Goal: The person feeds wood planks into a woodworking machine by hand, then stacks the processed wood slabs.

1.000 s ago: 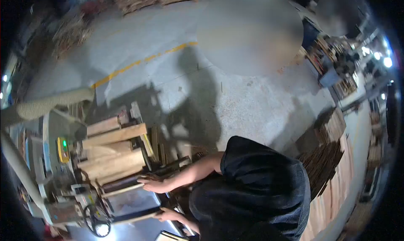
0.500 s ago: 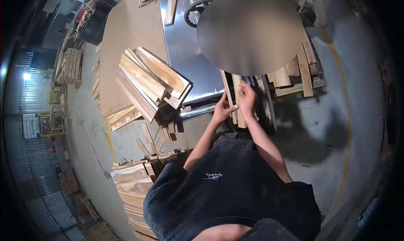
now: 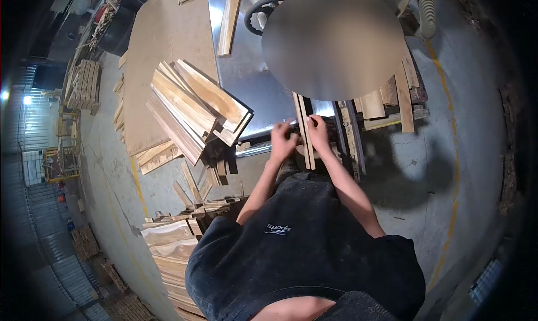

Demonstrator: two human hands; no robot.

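Observation:
Two narrow wooden strips (image 3: 303,144) lie side by side, pointing from the machine toward my body. My right hand (image 3: 319,135) pinches the right strip near its middle, thumb and fingertips on its edge. Just left of the strips is my left hand (image 3: 283,143), its fingers loosely bent and apart, with no piece visible in it. The far ends of the strips run under a large blurred patch that hides the machine's middle. To the left, a stack of wooden boards (image 3: 190,105) lies across the edge of the brown panel and the metal table.
A single board (image 3: 230,21) rests on the shiny metal table (image 3: 241,80), near a black handwheel (image 3: 260,14). Dark rails (image 3: 350,139) stand right of my hands. More planks (image 3: 403,99) lie on the right; stacked wood (image 3: 174,259) sits low on the left.
The wider piece under my right hand is gone from there, and that hand is now at the narrow strips. My left hand has shifted left, off the strip. The table's single board has slid nearer.

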